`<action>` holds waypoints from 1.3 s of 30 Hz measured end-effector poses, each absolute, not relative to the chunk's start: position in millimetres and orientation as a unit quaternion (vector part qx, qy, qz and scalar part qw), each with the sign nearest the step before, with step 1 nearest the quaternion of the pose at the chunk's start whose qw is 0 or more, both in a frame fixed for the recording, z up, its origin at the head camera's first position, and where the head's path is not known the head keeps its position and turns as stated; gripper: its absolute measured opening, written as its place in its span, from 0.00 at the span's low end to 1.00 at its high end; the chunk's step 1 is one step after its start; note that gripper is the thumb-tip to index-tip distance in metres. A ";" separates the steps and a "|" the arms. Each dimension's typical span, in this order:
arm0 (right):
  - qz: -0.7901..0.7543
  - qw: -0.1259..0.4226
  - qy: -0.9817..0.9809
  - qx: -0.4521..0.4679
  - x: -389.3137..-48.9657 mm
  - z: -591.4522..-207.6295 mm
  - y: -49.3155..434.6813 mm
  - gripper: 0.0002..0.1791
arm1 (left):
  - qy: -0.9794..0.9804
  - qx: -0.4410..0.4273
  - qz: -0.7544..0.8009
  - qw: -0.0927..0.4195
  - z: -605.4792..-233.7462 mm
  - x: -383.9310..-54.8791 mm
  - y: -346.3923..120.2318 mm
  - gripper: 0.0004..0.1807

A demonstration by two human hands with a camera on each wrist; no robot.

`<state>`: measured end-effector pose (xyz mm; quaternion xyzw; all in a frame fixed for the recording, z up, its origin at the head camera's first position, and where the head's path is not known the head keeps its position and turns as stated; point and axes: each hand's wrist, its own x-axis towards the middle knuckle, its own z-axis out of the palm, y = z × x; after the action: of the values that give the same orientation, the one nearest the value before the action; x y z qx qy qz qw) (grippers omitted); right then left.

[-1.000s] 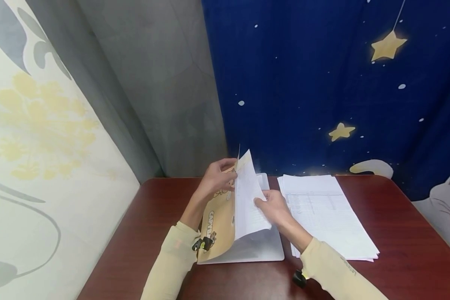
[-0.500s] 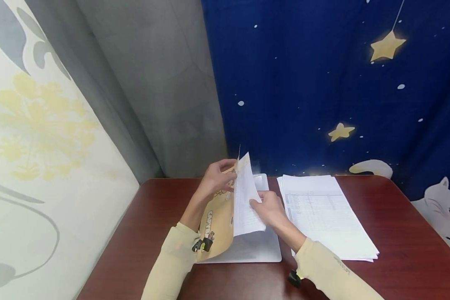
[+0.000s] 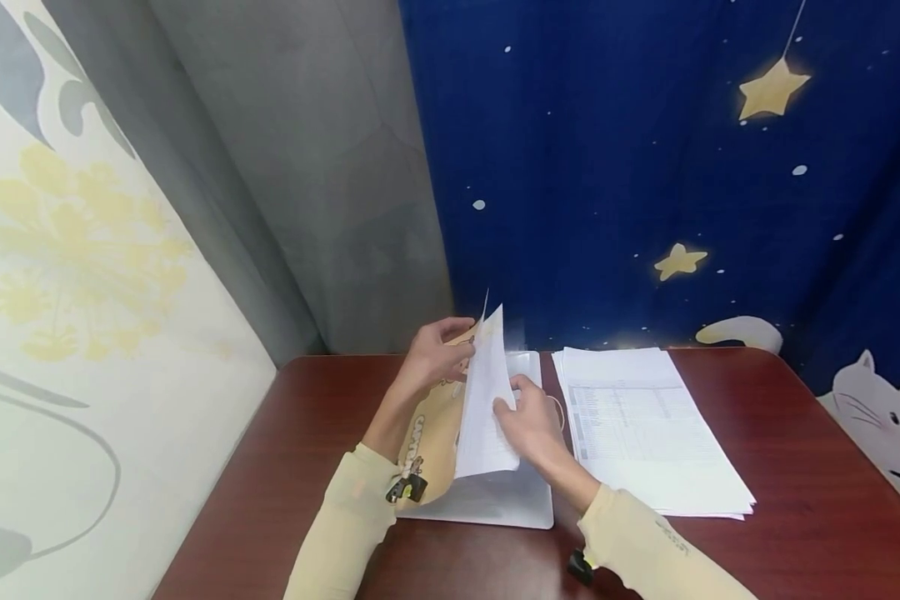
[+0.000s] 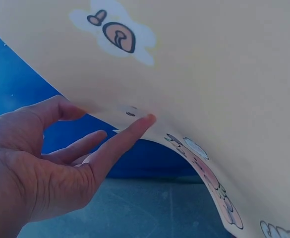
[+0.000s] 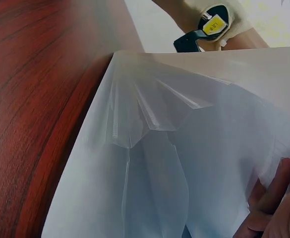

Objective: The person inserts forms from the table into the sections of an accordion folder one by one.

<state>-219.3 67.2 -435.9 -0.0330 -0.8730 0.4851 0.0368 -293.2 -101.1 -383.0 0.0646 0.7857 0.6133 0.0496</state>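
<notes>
A folder with a tan cartoon cover lies on the table, its cover lifted to the left. My left hand pinches the cover's upper edge, the thumb on the printed face in the left wrist view. White paper stands tilted beside the raised cover. Its right edge is between the thumb and fingers of my right hand. Clear plastic sleeves, partly creased, show over the folder's pale base in the right wrist view. The right fingertips are partly hidden behind the paper.
A stack of printed sheets lies to the right of the folder, its edges uneven. The dark red table meets a white wall at left and blue and grey curtains behind.
My right hand has moved a little left with the paper, which now looks narrower. The folder's right side has shifted left too. My left hand stays almost in place.
</notes>
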 end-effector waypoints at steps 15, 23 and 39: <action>0.463 0.022 -0.886 -0.013 -220.9 -442.1 66.2 0.15 | 0.789 0.065 0.610 0.042 -383.5 -293.3 -98.2 0.29; 0.439 0.019 -0.898 -0.021 -218.0 -445.1 62.6 0.25 | 0.798 0.062 0.598 0.036 -382.6 -293.7 -96.4 0.28; 0.424 0.029 -0.905 -0.006 -217.1 -445.2 68.5 0.17 | 0.797 0.067 0.599 0.038 -383.9 -291.9 -95.7 0.29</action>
<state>-217.1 68.5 -445.2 -0.0062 -0.9053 0.4238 0.0291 -291.9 -95.7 -383.9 0.0670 0.7973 0.5986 0.0385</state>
